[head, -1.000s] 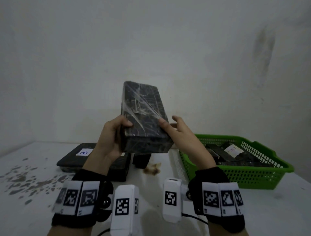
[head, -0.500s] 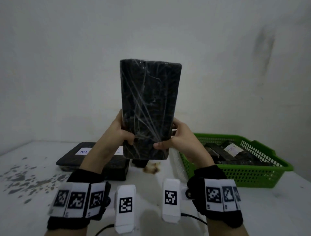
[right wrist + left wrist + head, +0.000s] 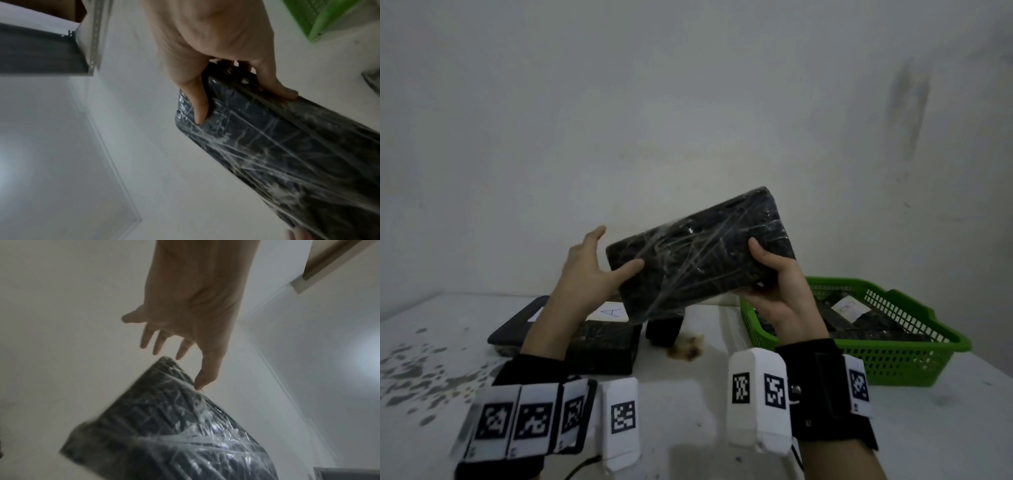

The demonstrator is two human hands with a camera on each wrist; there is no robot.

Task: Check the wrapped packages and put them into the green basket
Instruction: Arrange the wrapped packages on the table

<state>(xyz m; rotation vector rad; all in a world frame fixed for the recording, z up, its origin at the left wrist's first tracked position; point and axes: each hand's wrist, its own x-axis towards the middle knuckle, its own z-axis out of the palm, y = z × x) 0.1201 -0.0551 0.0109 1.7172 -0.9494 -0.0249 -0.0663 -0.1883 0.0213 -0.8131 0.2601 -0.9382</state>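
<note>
A black package (image 3: 698, 253) wrapped in clear film hangs tilted in the air, its right end higher, left of the green basket (image 3: 893, 346). My right hand (image 3: 770, 274) grips its right end, thumb on the near face and fingers underneath. In the right wrist view the thumb (image 3: 197, 105) and fingers (image 3: 277, 87) clamp the package (image 3: 287, 154). My left hand (image 3: 602, 260) is spread with straight fingers. Only its thumb tip (image 3: 199, 384) touches the package's edge (image 3: 174, 426). The basket holds several wrapped packages, one with a white label (image 3: 847, 305).
More wrapped black packages lie on the white table under my left arm, one labelled "A" (image 3: 613, 312). A small black block (image 3: 664, 329) and a brown stain (image 3: 688, 349) sit mid-table. Grey paint flecks (image 3: 417, 370) mark the table's left. A wall stands close behind.
The package stood upright in both hands; now it is turned nearly flat and shifted right. My left hand has let go and spread its fingers, while the right keeps its grip.
</note>
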